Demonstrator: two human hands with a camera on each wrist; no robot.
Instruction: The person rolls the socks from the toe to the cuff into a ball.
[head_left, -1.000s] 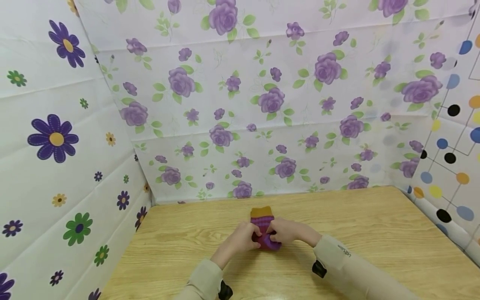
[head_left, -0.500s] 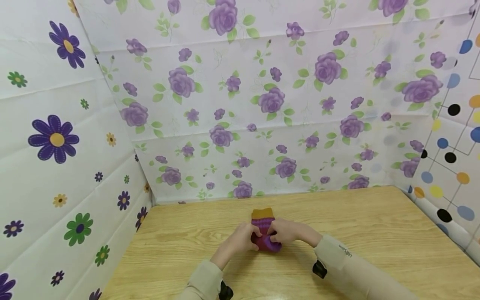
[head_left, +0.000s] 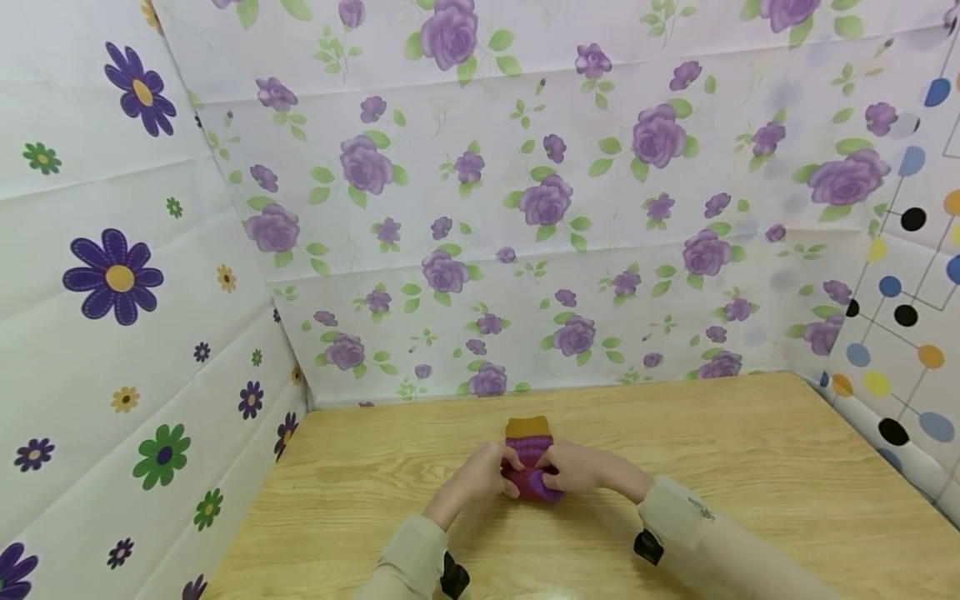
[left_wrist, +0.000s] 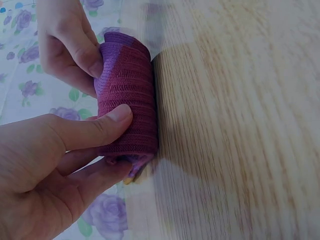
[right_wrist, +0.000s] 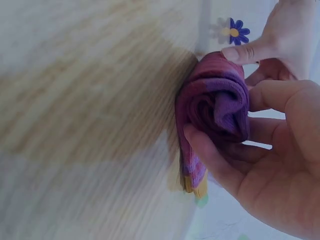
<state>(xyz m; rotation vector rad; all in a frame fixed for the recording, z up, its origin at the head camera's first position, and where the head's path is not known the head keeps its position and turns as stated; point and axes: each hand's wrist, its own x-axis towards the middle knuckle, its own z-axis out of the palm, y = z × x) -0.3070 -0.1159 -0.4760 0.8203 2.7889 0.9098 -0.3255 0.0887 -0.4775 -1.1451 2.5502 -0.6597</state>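
Note:
A pair of maroon and purple socks (head_left: 529, 451) lies on the table, partly rolled up, its mustard cuffs pointing toward the back wall. The thick roll (left_wrist: 129, 95) is at the near end. My left hand (head_left: 483, 472) holds the roll's left end, thumb on top and fingers at the open side. At the other end my right hand (head_left: 576, 467) grips the roll. In the right wrist view the spiral of folded knit (right_wrist: 220, 107) shows, with fingers of the right hand (right_wrist: 280, 150) around it and the flat cuffs (right_wrist: 195, 186) beyond.
The wooden table (head_left: 390, 467) extends on both sides of the hands. White cloth with purple roses (head_left: 547, 200) hangs behind it. Flower-print cloth (head_left: 112, 275) stands at the left, dotted cloth (head_left: 892, 367) at the right. Black wrist devices (head_left: 453, 575) sit below both sleeves.
Both hands keep their hold on the sock roll. The right forearm has shifted slightly to the right, and the head view has turned a little; the roll looks nearly the same.

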